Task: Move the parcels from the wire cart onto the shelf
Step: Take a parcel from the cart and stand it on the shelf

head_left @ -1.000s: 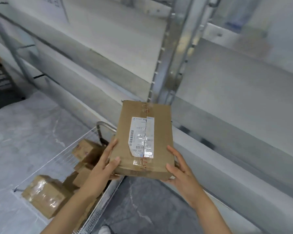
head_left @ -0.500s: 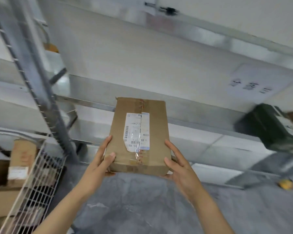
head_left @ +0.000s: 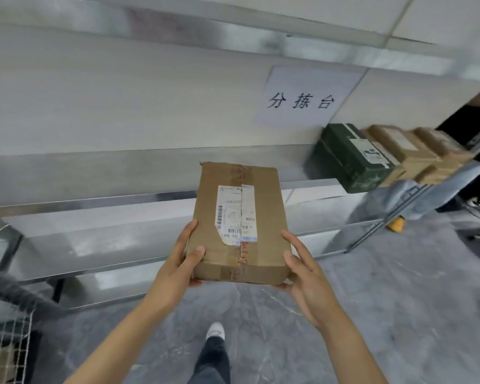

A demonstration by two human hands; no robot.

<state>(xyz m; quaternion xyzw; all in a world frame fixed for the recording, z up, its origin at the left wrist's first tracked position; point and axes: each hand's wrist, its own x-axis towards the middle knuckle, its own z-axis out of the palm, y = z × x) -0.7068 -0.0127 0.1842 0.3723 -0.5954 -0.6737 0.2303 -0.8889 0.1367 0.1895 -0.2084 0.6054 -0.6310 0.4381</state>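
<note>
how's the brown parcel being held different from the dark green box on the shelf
The brown parcel is plain cardboard, held off the shelf by the left hand and right hand. The dark green box already rests on the shelf beside other brown parcels. Both carry a white label.

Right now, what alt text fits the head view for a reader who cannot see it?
Both hands, left and right, hold a taped brown parcel before a metal shelf. A green box and more brown parcels sit on the shelf at right, below a paper sign.
</note>
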